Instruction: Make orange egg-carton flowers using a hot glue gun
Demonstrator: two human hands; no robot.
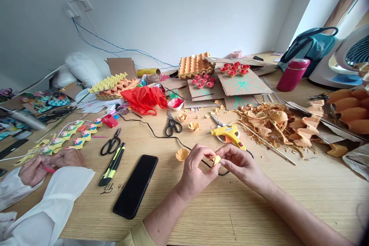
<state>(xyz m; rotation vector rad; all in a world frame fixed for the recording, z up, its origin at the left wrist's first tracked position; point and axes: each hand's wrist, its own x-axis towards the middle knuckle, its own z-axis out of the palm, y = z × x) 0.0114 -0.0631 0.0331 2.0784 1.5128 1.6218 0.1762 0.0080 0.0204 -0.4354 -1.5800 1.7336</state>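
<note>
Between the fingertips of my left hand (197, 173) and my right hand (242, 165) is a small orange egg-carton flower piece (215, 159), pinched from both sides above the table. Just left of my left hand lies an open carton flower cup (182, 155). Two unpainted carton flowers (194, 126) sit farther back, one behind the other. Beyond my right hand, a yellow hot glue gun (229, 134) rests on white-handled scissors (216, 120). A black cord passes under my hands.
At left, a co-worker's hands (54, 163) hold something pink. Nearby lie a phone (135, 186), a box cutter (113, 164) and black scissors (110, 145). Carton scraps (268, 123) pile up at right; red painted flowers (233, 70) stand on cardboard (245, 83) behind.
</note>
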